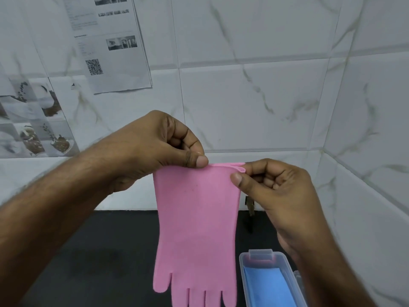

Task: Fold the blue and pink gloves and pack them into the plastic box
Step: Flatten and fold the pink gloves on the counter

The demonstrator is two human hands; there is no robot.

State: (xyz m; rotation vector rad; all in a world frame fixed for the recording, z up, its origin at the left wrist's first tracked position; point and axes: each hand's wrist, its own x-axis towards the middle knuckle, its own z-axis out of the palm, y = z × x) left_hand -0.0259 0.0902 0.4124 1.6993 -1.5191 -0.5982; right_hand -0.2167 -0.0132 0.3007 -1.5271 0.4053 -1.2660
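Above the dark counter (99, 251), one pink glove (195, 222) is held up by its cuff, fingers hanging down towards the near edge. The cuff's left corner is pinched between thumb and forefinger of the left hand (159, 147), and its right corner is pinched in the same way by the right hand (272, 187); both grips are closed on the cuff. At the right corner the cuff edge looks doubled, so a second layer or a second glove may be caught there, but that cannot be told for certain.

To the near right, one clear plastic box (245, 275) is seen with its lid off, and one folded blue glove (267, 286) is already lying inside it. A clear edge, possibly the lid, is just beside the box, partly hidden by the right forearm.

Several slips are judged possible. The grip is only a fingertip pinch on smooth material, so a corner could be lost and the glove dropped. If the fold is made in the air, the layers could be skewed and the bundle left too wide for the narrow box. The hanging fingers could be dragged over the box rim, and the box nudged.

Counted: two hands, one pink glove, one blue glove, one box, several printed sheets (110, 41) on the far tiled wall (265, 85).
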